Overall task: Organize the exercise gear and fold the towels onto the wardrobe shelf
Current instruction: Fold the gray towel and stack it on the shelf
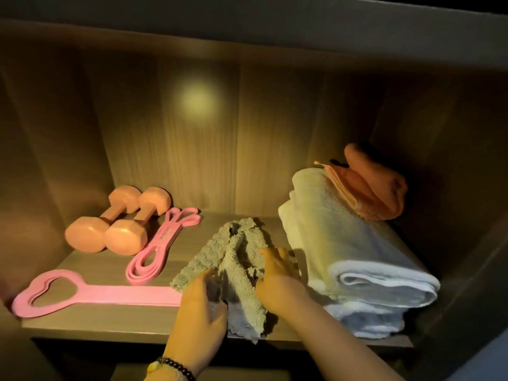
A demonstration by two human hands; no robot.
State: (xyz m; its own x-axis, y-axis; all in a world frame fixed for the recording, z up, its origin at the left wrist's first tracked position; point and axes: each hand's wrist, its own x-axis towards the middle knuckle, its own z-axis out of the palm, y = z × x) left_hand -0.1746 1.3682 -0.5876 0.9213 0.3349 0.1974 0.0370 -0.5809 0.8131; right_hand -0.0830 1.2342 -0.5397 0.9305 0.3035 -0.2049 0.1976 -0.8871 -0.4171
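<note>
A crumpled grey towel (233, 254) lies mid-shelf, its near end hanging over the front edge. My left hand (202, 306) grips its near left part. My right hand (277, 279) holds its right side, fingers curled into the cloth. Right of them sits a folded white towel (351, 243) on a stack, with an orange towel (376, 188) bunched on top at the back. Two pink dumbbells (115, 224) lie at the back left, a coiled pink resistance band (162, 243) beside them, and a pink figure-eight band (82, 295) along the front left.
The wooden wardrobe shelf (110, 323) is boxed in by side walls, a back panel and a board overhead. A light spot glows on the back panel (198, 100). A beaded bracelet is on my left wrist.
</note>
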